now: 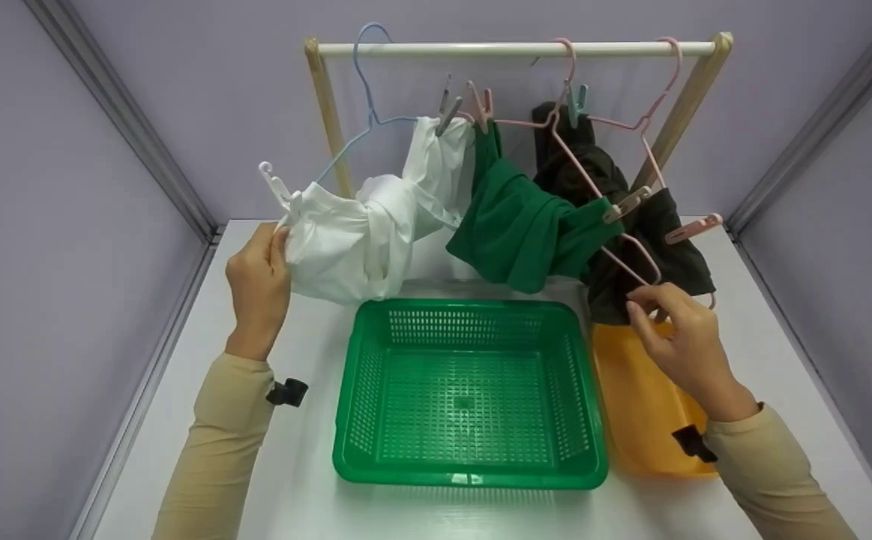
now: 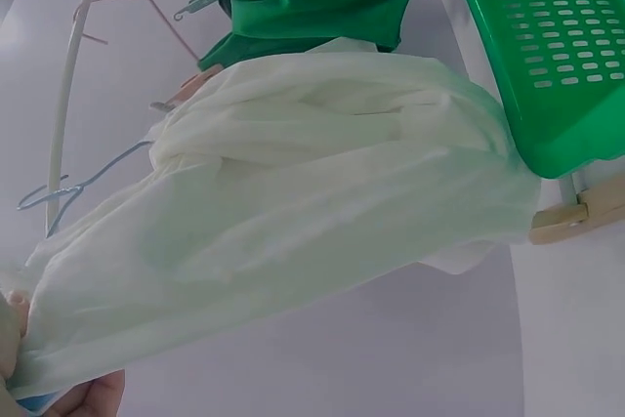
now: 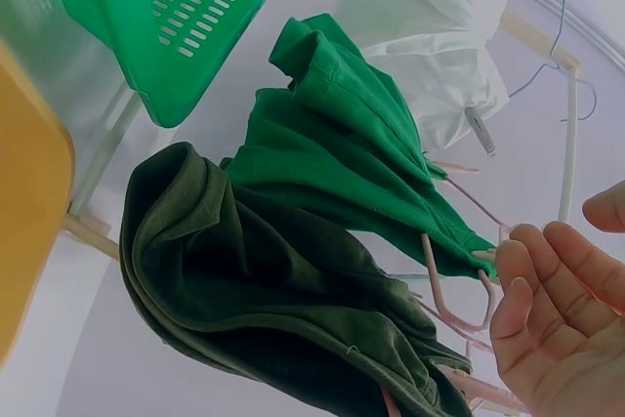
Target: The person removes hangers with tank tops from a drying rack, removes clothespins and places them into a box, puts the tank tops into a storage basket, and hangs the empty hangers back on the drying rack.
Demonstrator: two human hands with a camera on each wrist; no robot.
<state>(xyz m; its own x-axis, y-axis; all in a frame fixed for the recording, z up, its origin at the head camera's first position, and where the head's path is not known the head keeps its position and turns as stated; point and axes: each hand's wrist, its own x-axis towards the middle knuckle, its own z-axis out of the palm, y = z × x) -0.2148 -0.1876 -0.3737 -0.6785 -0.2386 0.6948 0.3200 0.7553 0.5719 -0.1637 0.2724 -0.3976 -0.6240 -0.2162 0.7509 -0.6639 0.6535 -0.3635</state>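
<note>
My left hand (image 1: 259, 289) pinches the left corner of a white garment (image 1: 338, 244), which hangs on a blue hanger (image 1: 364, 71). A white clothespin (image 1: 274, 184) sits at that corner; a grey one (image 1: 449, 116) clips the other side. My right hand (image 1: 683, 349) is by the lower end of a pink hanger (image 1: 578, 161). In the right wrist view its fingers are loosely bent, the thumb stands apart, and nothing lies between them. That hanger carries a green garment (image 1: 522, 225), held by a pink clothespin (image 1: 483, 109) and a beige clothespin (image 1: 628, 204).
Behind the green garment, a dark garment (image 1: 679, 244) hangs from another pink hanger (image 1: 653, 105). A wooden rack with a white rod (image 1: 480, 50) bears the hangers. Below stand a green basket (image 1: 469, 480) and, to its right, a yellow bin (image 1: 630, 390). Grey walls enclose the white table (image 1: 293, 457).
</note>
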